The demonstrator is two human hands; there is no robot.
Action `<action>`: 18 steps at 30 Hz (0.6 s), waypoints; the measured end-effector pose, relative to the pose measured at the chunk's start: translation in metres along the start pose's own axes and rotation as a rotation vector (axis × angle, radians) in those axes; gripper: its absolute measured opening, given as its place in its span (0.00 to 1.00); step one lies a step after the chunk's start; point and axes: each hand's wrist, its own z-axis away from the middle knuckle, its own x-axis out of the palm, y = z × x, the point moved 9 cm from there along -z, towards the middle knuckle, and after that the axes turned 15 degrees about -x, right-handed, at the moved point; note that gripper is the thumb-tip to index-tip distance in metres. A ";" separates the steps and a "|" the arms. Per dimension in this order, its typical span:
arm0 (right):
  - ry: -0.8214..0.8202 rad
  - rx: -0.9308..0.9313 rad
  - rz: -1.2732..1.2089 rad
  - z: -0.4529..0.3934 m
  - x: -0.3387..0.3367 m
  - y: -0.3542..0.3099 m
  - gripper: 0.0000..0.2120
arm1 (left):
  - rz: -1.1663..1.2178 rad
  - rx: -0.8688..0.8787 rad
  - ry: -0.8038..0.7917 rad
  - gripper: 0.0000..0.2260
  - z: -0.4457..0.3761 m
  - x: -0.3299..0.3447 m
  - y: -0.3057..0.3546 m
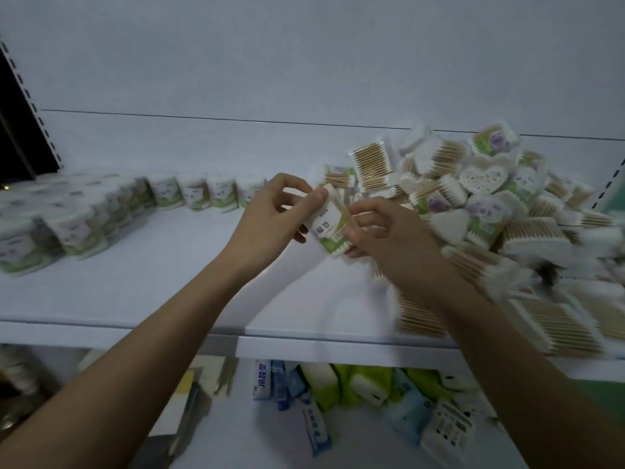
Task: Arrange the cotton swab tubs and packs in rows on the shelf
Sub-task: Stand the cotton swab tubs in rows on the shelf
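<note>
Held by both hands, left hand (270,211) and right hand (385,238), one swab pack (333,228) is pinched, tilted upper-left to lower-right, left of the pile (473,204).

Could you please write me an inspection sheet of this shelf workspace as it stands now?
Surface: white shelf, bare in the middle front.
Job's things: tubs stand in rows at left and along the back; loose packs lie heaped at right; one pack is held above the shelf.
Clutter: a heart-shaped lid lies on the heap.
Grippers: left hand and right hand both pinch the held pack.
Cables: nothing seen.
Surroundings: white back panel; lower shelf carries mixed blue, green and white packets.
</note>
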 end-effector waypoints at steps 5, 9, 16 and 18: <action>-0.003 0.060 -0.177 -0.008 0.074 -0.001 0.08 | -0.132 0.054 0.099 0.13 0.017 -0.075 -0.010; -0.134 0.051 -0.271 -0.012 0.163 -0.005 0.07 | -0.254 0.088 0.235 0.13 0.039 -0.150 -0.027; -0.402 0.019 0.287 -0.033 0.280 0.015 0.10 | -0.718 0.101 0.499 0.14 0.071 -0.262 -0.072; -0.527 -0.006 0.445 -0.035 0.307 0.020 0.16 | -0.797 0.111 0.546 0.14 0.076 -0.283 -0.081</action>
